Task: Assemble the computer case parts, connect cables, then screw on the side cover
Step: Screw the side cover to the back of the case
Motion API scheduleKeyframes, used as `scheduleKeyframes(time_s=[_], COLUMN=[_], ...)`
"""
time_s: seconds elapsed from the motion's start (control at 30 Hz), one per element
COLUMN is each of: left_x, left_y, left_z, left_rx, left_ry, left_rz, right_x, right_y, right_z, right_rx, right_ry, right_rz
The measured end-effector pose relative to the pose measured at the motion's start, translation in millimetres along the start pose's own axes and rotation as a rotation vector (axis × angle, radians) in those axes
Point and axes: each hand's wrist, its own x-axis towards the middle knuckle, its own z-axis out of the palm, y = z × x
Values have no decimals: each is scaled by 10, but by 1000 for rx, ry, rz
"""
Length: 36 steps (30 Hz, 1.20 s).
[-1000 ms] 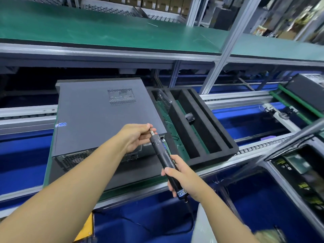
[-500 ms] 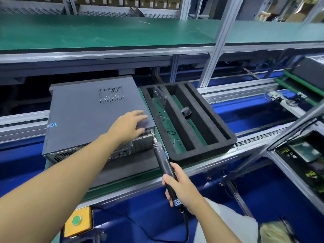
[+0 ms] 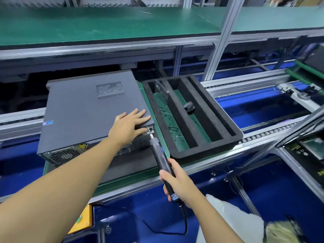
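Hiding a corner of the grey metal computer case [image 3: 84, 109], the left hand [image 3: 128, 128] lies flat. The right hand [image 3: 180, 184] grips a black electric screwdriver [image 3: 160, 157]. The black foam tray [image 3: 206, 149] holds a small black part [image 3: 189, 106].

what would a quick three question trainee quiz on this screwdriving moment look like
1. True or false: the left hand lies flat on the computer case.
2. What does the right hand grip? A electric screwdriver; B hammer; C pliers.
3. Fill in: from the person's view, the black foam tray sits to the ___ of the case.
Key: 1 true; 2 A; 3 right.
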Motion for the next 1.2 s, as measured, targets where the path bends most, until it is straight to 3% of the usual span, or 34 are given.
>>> scheduleKeyframes(time_s=[0.87,1.2], left_x=[-19,-11], left_y=[-48,-54], left_z=[60,33], left_rx=[20,27], left_ry=[45,5], left_rz=[44,50], right_x=[-12,-35], right_y=[-124,-243], right_z=[2,43], right_rx=[-177,-19], right_ry=[43,-44], right_rz=[-25,29])
